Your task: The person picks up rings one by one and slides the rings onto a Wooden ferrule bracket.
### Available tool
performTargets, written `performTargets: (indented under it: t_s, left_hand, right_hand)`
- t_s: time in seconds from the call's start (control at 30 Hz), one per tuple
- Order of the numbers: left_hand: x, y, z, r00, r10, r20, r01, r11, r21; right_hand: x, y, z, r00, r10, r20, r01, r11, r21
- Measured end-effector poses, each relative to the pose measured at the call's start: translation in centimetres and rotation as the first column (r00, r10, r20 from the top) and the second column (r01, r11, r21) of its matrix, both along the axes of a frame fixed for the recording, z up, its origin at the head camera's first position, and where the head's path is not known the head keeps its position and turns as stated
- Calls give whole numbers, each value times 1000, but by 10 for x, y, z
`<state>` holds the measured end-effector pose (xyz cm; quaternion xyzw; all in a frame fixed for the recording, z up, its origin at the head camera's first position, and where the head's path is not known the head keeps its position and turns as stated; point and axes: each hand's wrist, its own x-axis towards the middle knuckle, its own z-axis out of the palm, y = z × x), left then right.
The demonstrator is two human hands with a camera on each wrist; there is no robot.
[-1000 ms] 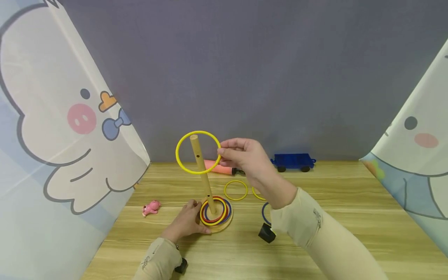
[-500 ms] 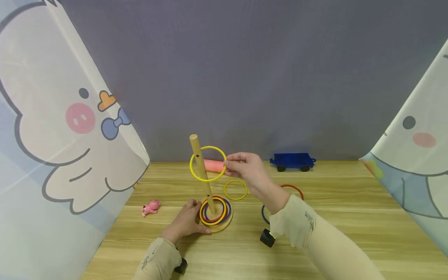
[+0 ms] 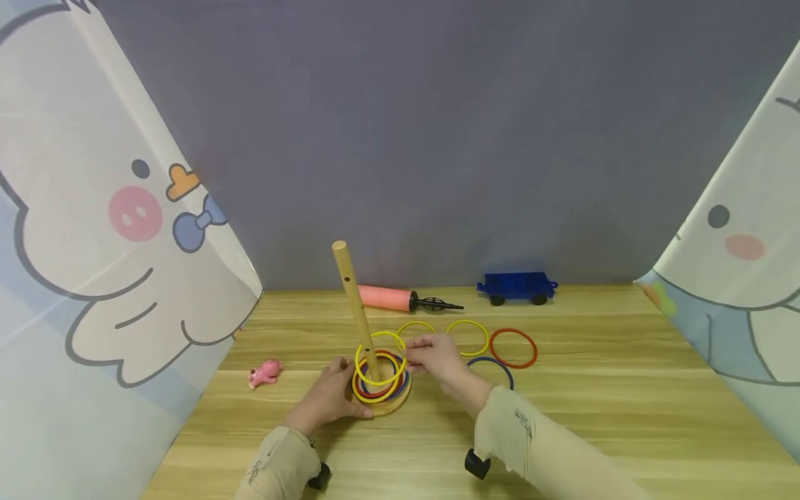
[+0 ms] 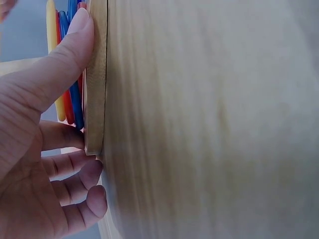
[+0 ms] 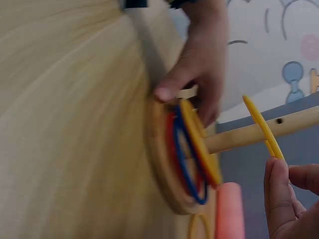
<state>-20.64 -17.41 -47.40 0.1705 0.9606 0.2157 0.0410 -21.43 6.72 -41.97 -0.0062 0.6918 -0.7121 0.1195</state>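
Pink toy (image 3: pixel 265 373): lies on your worktop (image 3: pixel 625 403), left of your left hand.
Left hand (image 3: pixel 328 394): your thumb and fingers hold the left rim of the wooden base (image 3: pixel 396 407).
Stacked rings (image 3: pixel 373 401): yellow, red and blue, they lie around the foot of the post (image 3: pixel 352 292).
Held ring (image 5: pixel 263 127): yellow, it circles the post above the stack, just left of your right fingertips.
Pump (image 3: pixel 390 298): lies behind the post.
Right hand (image 3: pixel 440 359): you pinch the held ring's right edge.
Loose rings (image 3: pixel 467 321): two yellow, one blue, one red, beyond and right of your right hand.
Blue cart (image 3: pixel 516 285): stands at the back, right of the pump.
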Motion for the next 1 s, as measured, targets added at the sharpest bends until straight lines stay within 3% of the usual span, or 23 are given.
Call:
performTargets:
  t_s: [0.2,0.4,0.57,0.87,0.93,1.0]
  left_hand:
    - [0,-2,0,1000,-1,3,1,1000,-14]
    - [-1,-2,-1,1000,-12,2,12,1000,-18]
    - [-1,-2,-1,1000,-12,1,12,1000,-13]
    - [-3,-3,-3,1000,0,-2,0,1000,-21]
    - [-3,-3,-4,1000,1,-1,-1,1000,-22]
    - [-4,-3,-5,1000,0,-1,0,1000,-23]
  right_hand:
    - [-1,-4,-28,1000,5,-3,-5,999,34]
    - [1,4,-35,999,17,-51,-11,995,99]
    - [4,26,-35,995,-20,-103,40,980,197]
    - [16,80,-34,985,-120,-125,164,882,441]
    - [19,93,-37,982,-125,-142,179,850,495]
    - [21,106,-39,978,-105,-180,191,798,572]
